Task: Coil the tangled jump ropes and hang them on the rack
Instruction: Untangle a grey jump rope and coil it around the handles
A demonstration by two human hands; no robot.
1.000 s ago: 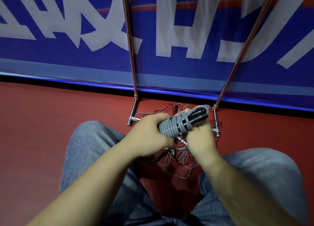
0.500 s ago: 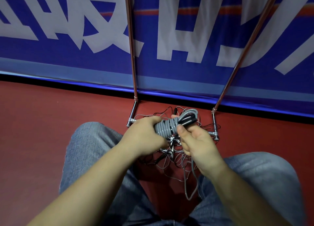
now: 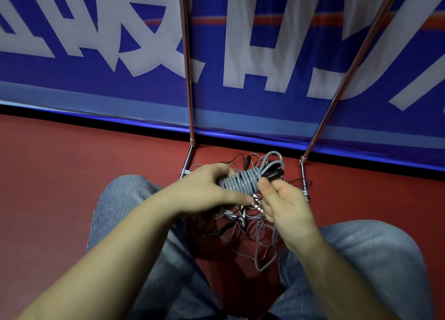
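Head view: left hand (image 3: 204,192) grips coiled grey jump rope (image 3: 243,181). Right hand (image 3: 286,206) pinches its loose strand, fingers curled, above tangled ropes (image 3: 243,225) on red floor (image 3: 60,187).

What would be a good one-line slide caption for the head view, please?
Left hand grips a coiled grey jump rope while right hand winds its tail, above tangled ropes.

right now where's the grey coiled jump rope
In the head view, the grey coiled jump rope is mid-frame, held between the left hand and right hand, above the tangled pile of ropes between the rack feet.
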